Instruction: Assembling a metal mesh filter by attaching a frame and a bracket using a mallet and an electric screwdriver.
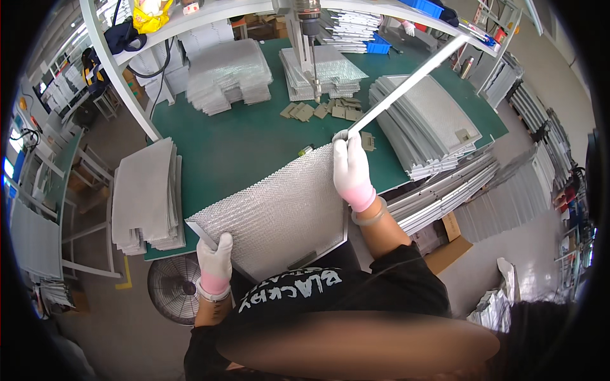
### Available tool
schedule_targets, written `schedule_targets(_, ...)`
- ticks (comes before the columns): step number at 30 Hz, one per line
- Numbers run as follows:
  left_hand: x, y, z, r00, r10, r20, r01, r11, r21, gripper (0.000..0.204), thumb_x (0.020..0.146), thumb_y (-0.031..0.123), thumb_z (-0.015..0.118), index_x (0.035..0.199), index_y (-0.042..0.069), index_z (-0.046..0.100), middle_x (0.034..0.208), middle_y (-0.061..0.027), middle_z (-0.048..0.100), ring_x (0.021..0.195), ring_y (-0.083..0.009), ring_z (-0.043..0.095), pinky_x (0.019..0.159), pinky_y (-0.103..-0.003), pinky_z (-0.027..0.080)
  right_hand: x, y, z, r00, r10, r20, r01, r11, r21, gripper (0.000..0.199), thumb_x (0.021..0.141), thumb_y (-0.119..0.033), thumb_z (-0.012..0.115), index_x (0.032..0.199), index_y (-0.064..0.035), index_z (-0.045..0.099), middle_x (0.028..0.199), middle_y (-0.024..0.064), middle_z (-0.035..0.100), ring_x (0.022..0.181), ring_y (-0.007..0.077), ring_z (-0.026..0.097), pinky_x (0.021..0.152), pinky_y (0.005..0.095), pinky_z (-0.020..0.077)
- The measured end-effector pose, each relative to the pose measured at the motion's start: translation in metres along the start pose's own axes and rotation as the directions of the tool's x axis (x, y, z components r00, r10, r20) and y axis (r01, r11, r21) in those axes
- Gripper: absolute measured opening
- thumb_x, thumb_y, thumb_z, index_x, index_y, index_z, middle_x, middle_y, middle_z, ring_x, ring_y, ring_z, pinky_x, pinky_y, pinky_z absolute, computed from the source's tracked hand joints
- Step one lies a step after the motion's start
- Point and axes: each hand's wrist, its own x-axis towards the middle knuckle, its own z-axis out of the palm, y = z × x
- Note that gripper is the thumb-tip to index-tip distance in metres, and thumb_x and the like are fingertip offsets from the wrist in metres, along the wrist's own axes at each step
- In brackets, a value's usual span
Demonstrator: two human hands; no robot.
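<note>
Roomy green tabletop point(222, 152) beyond mesh panel's point(279, 209) edge

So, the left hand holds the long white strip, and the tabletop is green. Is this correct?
Not quite: the head view shows the right hand holding the strip; the left hand holds the silver panel. The tabletop is green.

The green table point(222, 146) has open room in the middle. The silver panel point(286, 206) blocks the front; a hanging tool point(309, 25) blocks the back.
</note>
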Motion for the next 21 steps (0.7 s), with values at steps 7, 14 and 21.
schedule_targets(7, -0.005, 0.001, -0.014, 0.991, -0.071, 0.114, 0.069, 0.997, 0.019, 0.021, 0.089, 0.006, 0.057, 0.108, -0.003, 0.059, 0.092, 0.0003, 0.060, 0.079, -0.0076, 0.052, 0.072, -0.024, 0.043, -0.006, 0.023, -0.001, 0.955, 0.119, 0.273, -0.251, 0.814, 0.524, 0.016, 0.101, -0.016, 0.038, 0.105, -0.0055, 0.049, 0.091, 0.0043, 0.050, 0.079, 0.0100, 0.043, 0.075, 0.0238, 0.0385)
schedule_targets(14, 0.001, 0.013, 0.011, 0.999, 0.030, -0.038, -0.026, 0.996, 0.090, 0.022, 0.088, 0.006, 0.059, 0.108, -0.004, 0.058, 0.089, 0.0003, 0.058, 0.077, -0.0078, 0.051, 0.070, -0.024, 0.043, -0.013, 0.023, 0.001, 0.969, 0.242, 0.048, -0.247, 0.953, 0.177, 0.019, 0.100, -0.024, 0.048, 0.098, -0.0057, 0.050, 0.082, 0.0013, 0.050, 0.073, 0.0091, 0.044, 0.068, 0.0246, 0.0388)
schedule_targets(21, 0.009, 0.009, 0.008, 0.997, -0.078, -0.008, 0.078, 0.996, 0.032, 0.024, 0.089, 0.006, 0.058, 0.112, -0.004, 0.057, 0.092, 0.0010, 0.058, 0.077, -0.0066, 0.051, 0.070, -0.023, 0.043, -0.017, 0.024, 0.000, 0.987, 0.162, 0.019, -0.162, 0.963, 0.216, 0.016, 0.092, -0.012, 0.057, 0.102, -0.0012, 0.051, 0.072, 0.0004, 0.049, 0.064, 0.0105, 0.045, 0.061, 0.0263, 0.0412)
